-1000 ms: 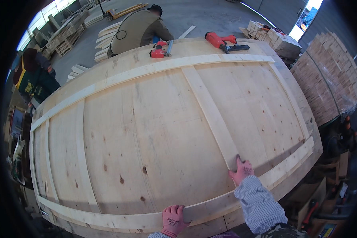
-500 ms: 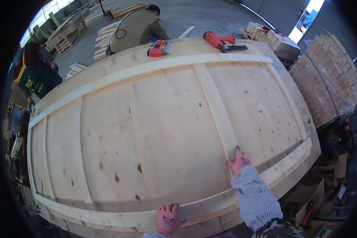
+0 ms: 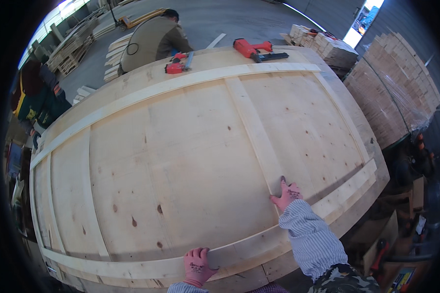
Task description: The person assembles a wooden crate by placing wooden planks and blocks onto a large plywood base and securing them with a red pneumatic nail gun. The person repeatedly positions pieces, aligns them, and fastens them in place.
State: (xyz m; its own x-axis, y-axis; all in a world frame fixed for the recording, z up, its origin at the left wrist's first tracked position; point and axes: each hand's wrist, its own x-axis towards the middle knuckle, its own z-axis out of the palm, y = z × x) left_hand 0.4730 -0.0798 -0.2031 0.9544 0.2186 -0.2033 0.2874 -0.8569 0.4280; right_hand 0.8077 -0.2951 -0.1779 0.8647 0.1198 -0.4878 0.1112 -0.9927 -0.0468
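A large pale plywood panel [image 3: 127, 180] lies before me, framed along its edges by wooden battens and crossed by several slats. My left hand [image 3: 198, 266], in a pink glove, is closed over the near long batten [image 3: 132, 269], its fingers bent across the upper edge. Further right, my right hand [image 3: 287, 195], also pink-gloved, straddles the lower part of a cross slat [image 3: 252, 132]. Its thumb is at the slat's left edge and its index finger stretches along the wood. The fingers' undersides are hidden.
Two red nail guns [image 3: 254, 49] [image 3: 176, 66] lie on the panel's far edge. Beyond it one person [image 3: 149, 41] bends low; another [image 3: 39, 95] stands at the far left. A wrapped stack of wood blocks [image 3: 393, 90] is at right, with boxes and tools [image 3: 381, 256] below it.
The whole view has shifted, so the panel and nail guns appear further left. Both hands keep nearly the same places on the batten and slat. The crouching person's head has turned slightly.
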